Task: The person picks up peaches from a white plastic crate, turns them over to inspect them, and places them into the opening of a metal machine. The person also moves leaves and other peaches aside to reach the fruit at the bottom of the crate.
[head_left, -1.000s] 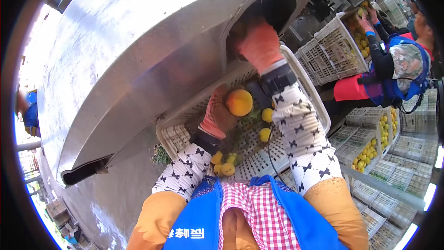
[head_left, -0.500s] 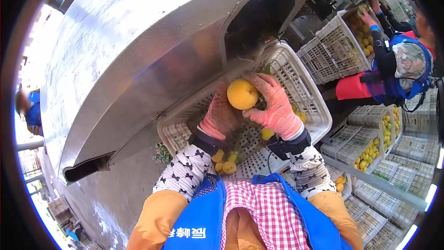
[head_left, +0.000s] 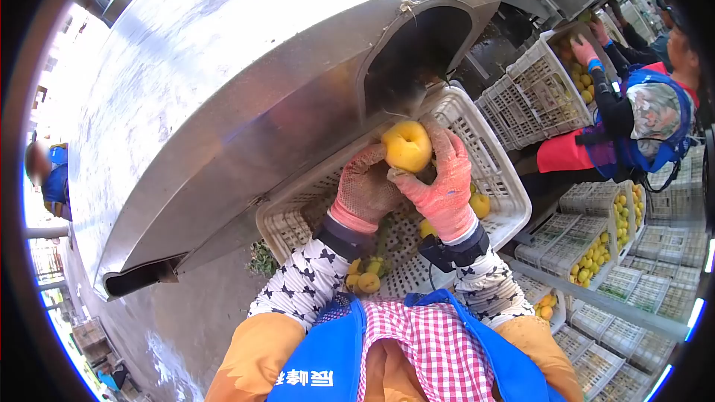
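A round yellow peach (head_left: 407, 146) with a dimple facing me is held up over a white plastic crate (head_left: 514, 212). My right hand (head_left: 443, 186), in a pink coated glove, grips its right side and underside with thumb and fingers. On the other side, my left hand (head_left: 366, 190), gloved alike but dirtier, has curled fingers against the peach's left edge. Beneath my hands, more yellow peaches (head_left: 479, 205) lie in the crate, partly covered by the right hand. Several small yellow fruits (head_left: 369, 281) with greenery show below my left wrist.
A large metal chute (head_left: 298, 97) with a dark opening (head_left: 417, 45) stands just beyond the crate. At right, a co-worker (head_left: 633, 97) reaches into another fruit-filled crate (head_left: 532, 93). Crates of yellow fruit (head_left: 592, 260) stand behind a metal rail (head_left: 611, 301).
The peach has shifted slightly right and turned, so its dimple now faces me. Both hands have moved a little with it. The co-worker's hands have shifted over their crate.
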`<state>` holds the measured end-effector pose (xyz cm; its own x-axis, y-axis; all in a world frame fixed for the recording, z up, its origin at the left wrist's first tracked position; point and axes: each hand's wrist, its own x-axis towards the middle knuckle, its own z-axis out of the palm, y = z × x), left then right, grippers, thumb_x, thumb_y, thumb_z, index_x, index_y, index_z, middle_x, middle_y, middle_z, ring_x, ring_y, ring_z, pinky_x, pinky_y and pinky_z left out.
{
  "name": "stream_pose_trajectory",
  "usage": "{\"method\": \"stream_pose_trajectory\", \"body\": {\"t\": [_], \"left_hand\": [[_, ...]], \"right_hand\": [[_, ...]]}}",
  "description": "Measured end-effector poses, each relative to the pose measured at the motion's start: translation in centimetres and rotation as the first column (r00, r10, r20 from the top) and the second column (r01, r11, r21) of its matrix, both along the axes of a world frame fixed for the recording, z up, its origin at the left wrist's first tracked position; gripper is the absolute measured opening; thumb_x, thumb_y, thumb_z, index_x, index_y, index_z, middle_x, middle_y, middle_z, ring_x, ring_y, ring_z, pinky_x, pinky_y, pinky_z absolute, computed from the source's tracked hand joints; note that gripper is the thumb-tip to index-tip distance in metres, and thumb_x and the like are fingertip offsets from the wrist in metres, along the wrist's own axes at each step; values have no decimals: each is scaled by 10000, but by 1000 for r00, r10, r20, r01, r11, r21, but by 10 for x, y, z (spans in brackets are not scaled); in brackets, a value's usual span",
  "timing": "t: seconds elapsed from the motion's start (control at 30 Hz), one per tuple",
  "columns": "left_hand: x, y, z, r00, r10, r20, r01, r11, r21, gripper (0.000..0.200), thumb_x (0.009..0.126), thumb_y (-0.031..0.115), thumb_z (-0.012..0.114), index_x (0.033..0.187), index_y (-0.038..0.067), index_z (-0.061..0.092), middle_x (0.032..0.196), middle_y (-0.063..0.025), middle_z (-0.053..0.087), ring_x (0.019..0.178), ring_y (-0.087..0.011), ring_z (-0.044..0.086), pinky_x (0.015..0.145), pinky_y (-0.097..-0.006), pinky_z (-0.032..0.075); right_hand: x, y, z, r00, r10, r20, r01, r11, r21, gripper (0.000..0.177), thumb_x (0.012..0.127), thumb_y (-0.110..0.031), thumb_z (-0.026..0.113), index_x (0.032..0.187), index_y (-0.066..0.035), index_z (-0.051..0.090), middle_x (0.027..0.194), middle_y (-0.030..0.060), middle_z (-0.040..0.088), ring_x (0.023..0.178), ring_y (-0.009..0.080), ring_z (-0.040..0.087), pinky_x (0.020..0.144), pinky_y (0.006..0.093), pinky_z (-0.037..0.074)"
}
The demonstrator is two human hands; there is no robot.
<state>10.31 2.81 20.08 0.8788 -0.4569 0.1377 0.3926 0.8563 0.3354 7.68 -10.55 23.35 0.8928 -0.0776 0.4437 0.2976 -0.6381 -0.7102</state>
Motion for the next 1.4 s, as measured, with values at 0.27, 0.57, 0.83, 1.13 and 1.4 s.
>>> {"method": "stream_pose_trajectory", "body": {"t": [0.27, 0.57, 0.83, 1.13, 1.4], "left_hand": [[12, -5, -29, 932, -178, -316, 200, 979, 37, 471, 918, 374, 634, 1248, 50, 542, 1226, -105, 591, 1138, -225, 553, 1018, -369, 417], [-99, 57, -213, 418, -741, -526, -162, -630, 759, 768, 701, 583, 685, 1228, 27, 629, 1254, -205, 618, 1124, -320, 622, 957, -410, 487], [-110, 82, -234, 306, -707, -637, 13, -666, 746, 960, 659, 771, 620, 1276, 36, 598, 1308, -207, 578, 1223, -335, 541, 1008, -418, 441], [-131, 36, -236, 286, -787, -547, -117, -596, 795, 823, 638, 626, 690, 1235, 66, 602, 1189, -145, 662, 1084, -318, 634, 921, -423, 492], [-117, 70, -292, 412, -773, -483, 224, -428, 876, 879, 633, 530, 762, 1312, 14, 548, 1269, -193, 612, 1150, -316, 605, 967, -375, 481]], "right_hand": [[73, -8, 12, 987, -131, 95, 151, 960, -236, 755, 614, -318, 838, 1259, -51, 549, 1061, 218, 576, 990, 394, 569, 857, 455, 488], [132, 30, 13, 940, -283, -192, 205, 916, -345, 670, 721, -401, 793, 1201, 14, 577, 1218, 230, 590, 1057, 382, 598, 880, 401, 509], [71, -69, -83, 954, 28, -300, 76, 941, 330, 315, 827, -204, 743, 1064, -7, 680, 994, 140, 691, 908, 238, 660, 838, 315, 505], [1, -75, -237, 477, -150, -866, -817, 289, -500, 461, 728, -162, 722, 1159, -40, 611, 1210, 178, 570, 1120, 354, 577, 917, 417, 504], [12, -77, -99, 586, 393, -708, -249, 919, 304, 748, 664, -226, 792, 1315, 22, 520, 1253, 134, 560, 1147, 259, 562, 976, 339, 462]]}}
